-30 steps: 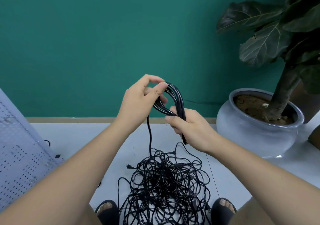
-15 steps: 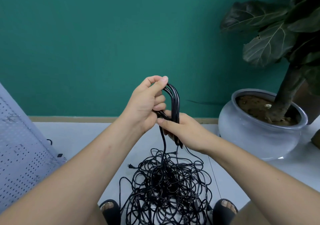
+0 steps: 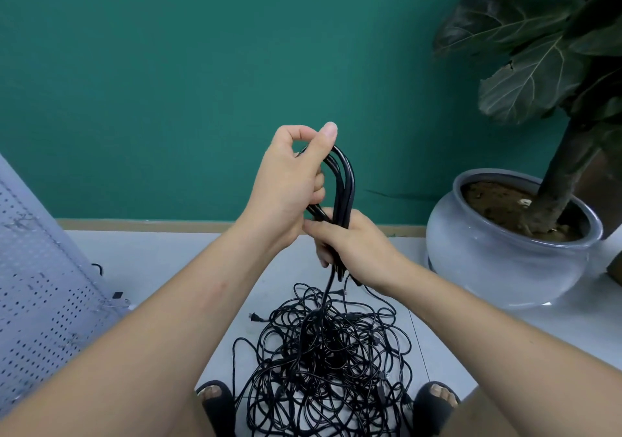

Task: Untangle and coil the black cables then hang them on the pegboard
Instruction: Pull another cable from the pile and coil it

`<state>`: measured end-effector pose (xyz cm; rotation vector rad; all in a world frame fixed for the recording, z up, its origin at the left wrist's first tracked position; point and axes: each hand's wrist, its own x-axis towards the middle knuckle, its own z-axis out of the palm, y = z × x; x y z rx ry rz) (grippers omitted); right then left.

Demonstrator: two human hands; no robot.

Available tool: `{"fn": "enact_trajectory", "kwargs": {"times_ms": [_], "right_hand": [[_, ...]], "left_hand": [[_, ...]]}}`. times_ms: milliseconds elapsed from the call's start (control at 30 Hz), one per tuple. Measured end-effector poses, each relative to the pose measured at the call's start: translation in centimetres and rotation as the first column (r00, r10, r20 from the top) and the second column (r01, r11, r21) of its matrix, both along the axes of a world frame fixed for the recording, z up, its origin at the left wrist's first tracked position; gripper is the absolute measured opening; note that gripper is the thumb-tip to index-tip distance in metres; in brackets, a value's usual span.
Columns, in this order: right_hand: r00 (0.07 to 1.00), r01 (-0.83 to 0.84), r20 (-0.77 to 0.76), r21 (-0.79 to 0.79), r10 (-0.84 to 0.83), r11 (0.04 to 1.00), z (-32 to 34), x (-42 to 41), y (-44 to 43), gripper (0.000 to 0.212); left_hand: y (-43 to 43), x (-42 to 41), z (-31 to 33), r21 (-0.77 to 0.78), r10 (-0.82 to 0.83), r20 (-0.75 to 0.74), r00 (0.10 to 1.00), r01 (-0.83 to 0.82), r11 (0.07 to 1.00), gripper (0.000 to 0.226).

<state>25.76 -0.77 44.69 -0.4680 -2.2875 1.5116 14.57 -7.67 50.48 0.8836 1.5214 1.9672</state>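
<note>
- We are seeing a grey pegboard (image 3: 37, 288) leaning to the left of the tangle (image 3: 326, 362), with a small black hook (image 3: 97, 267) lying on the pale floor (image 3: 175, 268) beside its edge.
- To the right of the tangle, and apart from it, a round grey pot (image 3: 505, 268) is standing, holding soil and a plant (image 3: 531, 79) with broad dark leaves.
- Behind the tangle a teal wall (image 3: 168, 83) is rising.
- Two black sandals (image 3: 218, 406) are flanking the tangle's near edge, and our forearms are covering the floor on either side.
- The tangle is lying on the floor as a loose, knotted heap of thin black cable, with a two-pin plug (image 3: 254, 317) sticking out at its left edge.
- Above the tangle we are holding the coil (image 3: 346, 180), several black loops gathered into a narrow upright bundle, with one strand hanging down into the heap.
- Our left hand (image 3: 286, 184) is gripping the coil's upper part, fingers curled round the strands and thumb pointing up.
- Our right hand (image 3: 356, 248) is clamping the coil's lower part, fingers wrapped round the bundle.
</note>
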Motion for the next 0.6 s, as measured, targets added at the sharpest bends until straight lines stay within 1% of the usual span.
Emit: {"fn": "enact_trajectory", "kwargs": {"times_ms": [33, 100, 167, 233, 300, 333, 367, 433, 467, 533, 600], "right_hand": [[1.000, 0.013, -0.023, -0.031, -0.013, 0.999, -0.1, 0.0, 0.2, 0.046], [0.997, 0.022, -0.075, -0.144, -0.033, 0.989, -0.3, 0.0, 0.7, 0.046], [0.992, 0.038, -0.109, -0.216, -0.062, 0.976, 0.0, 0.2, 1.2, 0.044], [0.986, 0.057, -0.143, -0.221, -0.090, 0.974, 0.2, 0.5, 2.0, 0.043], [0.976, 0.080, -0.181, -0.199, -0.117, 0.977, 0.4, 0.8, 2.8, 0.043], [0.972, 0.092, -0.198, -0.181, -0.128, 0.979, 0.5, 1.0, 3.2, 0.045], [0.967, 0.106, -0.213, -0.165, -0.140, 0.981, 0.5, 1.1, 3.6, 0.049], [0.956, 0.134, -0.238, -0.168, -0.172, 0.977, 0.7, 1.3, 4.1, 0.052], [0.950, 0.146, -0.249, -0.179, -0.189, 0.973, 0.8, 1.4, 4.3, 0.050], [0.938, 0.169, -0.267, -0.203, -0.220, 0.964, 1.1, 1.6, 4.6, 0.048], [0.923, 0.200, -0.281, -0.230, -0.262, 0.952, 1.4, 1.9, 4.8, 0.047]], "left_hand": [[0.0, 0.0, -0.1, 0.008, -0.012, -0.023, 1.000, 0.013, 1.000, 0.030], [-0.1, -0.1, -0.5, 0.008, -0.052, -0.046, 0.998, 0.053, 0.999, 0.034], [-0.1, -0.3, -1.3, -0.042, -0.116, -0.039, 0.993, 0.114, 0.993, 0.045], [-0.1, -0.3, -2.6, -0.114, -0.203, -0.030, 0.979, 0.198, 0.973, 0.058], [-0.1, 0.0, -4.1, -0.186, -0.313, -0.036, 0.949, 0.302, 0.935, 0.066], [-0.2, 0.2, -4.9, -0.240, -0.367, -0.061, 0.928, 0.343, 0.908, 0.066], [-0.2, 0.4, -5.6, -0.309, -0.409, -0.089, 0.908, 0.365, 0.878, 0.061], [-0.3, 0.8, -7.0, -0.448, -0.451, -0.115, 0.885, 0.359, 0.819, 0.043], [-0.3, 1.0, -7.7, -0.501, -0.464, -0.107, 0.879, 0.355, 0.789, 0.039], [-0.4, 1.4, -9.1, -0.568, -0.479, -0.070, 0.875, 0.359, 0.740, 0.040], [-0.6, 1.9, -10.4, -0.593, -0.488, -0.037, 0.872, 0.373, 0.713, 0.042]]}}
